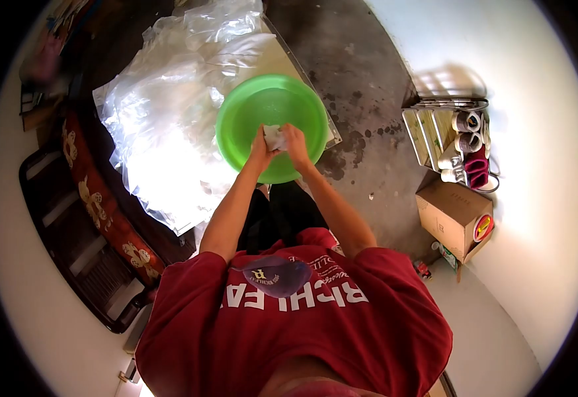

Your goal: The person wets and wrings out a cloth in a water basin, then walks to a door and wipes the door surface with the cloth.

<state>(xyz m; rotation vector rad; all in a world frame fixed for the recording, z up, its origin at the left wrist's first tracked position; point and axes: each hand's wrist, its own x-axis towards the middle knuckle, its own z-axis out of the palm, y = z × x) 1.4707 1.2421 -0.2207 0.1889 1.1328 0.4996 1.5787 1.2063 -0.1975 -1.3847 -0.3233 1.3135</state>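
A round green basin point(236, 149) stands at the edge of a table covered by clear plastic sheeting. Both of my hands are over its near half, close together. Between them is a small white cloth-like piece point(273, 137), bunched up; its exact kind is hard to make out. My left hand point(260, 149) grips it from the left with the fingers closed. From the right, my right hand point(294, 144) is closed on the same piece, slightly blurred. The inside of the basin looks wet, though I cannot tell how much water it holds.
Crumpled plastic sheeting point(163, 119) spreads over the table on the left. A dark wooden bench point(71, 245) with a red patterned cushion point(97, 205) stands further left. On the right are a shoe rack point(428, 135) and a cardboard box point(451, 215). Wet spots mark the concrete floor point(358, 79).
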